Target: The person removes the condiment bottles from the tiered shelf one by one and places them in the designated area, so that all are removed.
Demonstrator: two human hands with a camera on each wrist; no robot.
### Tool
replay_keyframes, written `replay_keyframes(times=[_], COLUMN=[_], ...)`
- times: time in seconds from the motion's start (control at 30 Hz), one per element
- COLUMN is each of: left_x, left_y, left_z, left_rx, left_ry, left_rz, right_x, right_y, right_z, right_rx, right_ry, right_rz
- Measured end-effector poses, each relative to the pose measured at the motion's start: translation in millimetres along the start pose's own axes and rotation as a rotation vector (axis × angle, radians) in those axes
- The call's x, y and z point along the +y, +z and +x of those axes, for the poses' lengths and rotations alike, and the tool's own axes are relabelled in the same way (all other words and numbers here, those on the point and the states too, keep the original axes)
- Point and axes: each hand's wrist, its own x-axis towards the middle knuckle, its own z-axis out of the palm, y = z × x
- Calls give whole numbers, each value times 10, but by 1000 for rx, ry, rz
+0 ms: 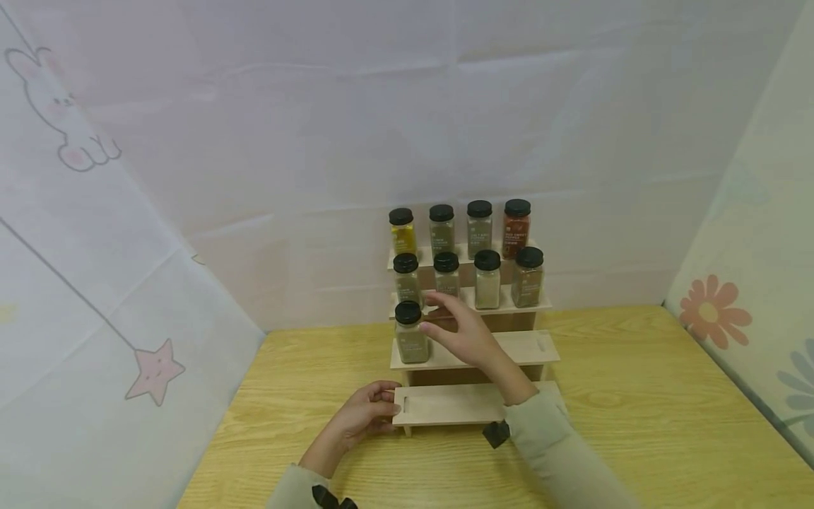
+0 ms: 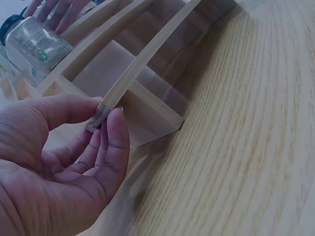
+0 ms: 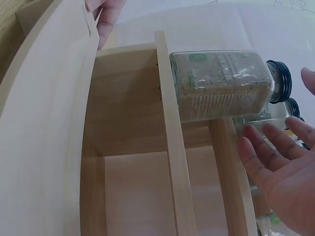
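A stepped wooden spice rack (image 1: 521, 348) stands on the table. My left hand (image 1: 380, 406) pinches the left corner of its lowest step (image 2: 129, 81) between thumb and fingers (image 2: 114, 142). One black-capped jar of greenish-grey spice (image 1: 410, 338) stands alone at the left end of the third step. My right hand (image 1: 445, 322) hovers just right of that jar with its fingers straight and spread. In the right wrist view the jar (image 3: 221, 86) and my fingers (image 3: 268, 147) are apart. The left wrist view shows the same jar (image 2: 37, 44) at the top left.
Several black-capped spice jars fill the top step (image 1: 460, 227) and the second step (image 1: 467, 279). The rack rests near the back of a light wooden table (image 1: 636, 424). White printed cloth walls close in on three sides.
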Motion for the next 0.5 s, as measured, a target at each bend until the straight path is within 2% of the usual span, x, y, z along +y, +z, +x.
replay_keyframes(times=[0.5], left_x=[8], left_y=[-2], left_z=[9], left_rx=[-7], left_ry=[3], left_rz=[20], right_x=[5], right_y=[166], right_z=[85], right_rx=[-28], right_ry=[77], right_rz=[-1])
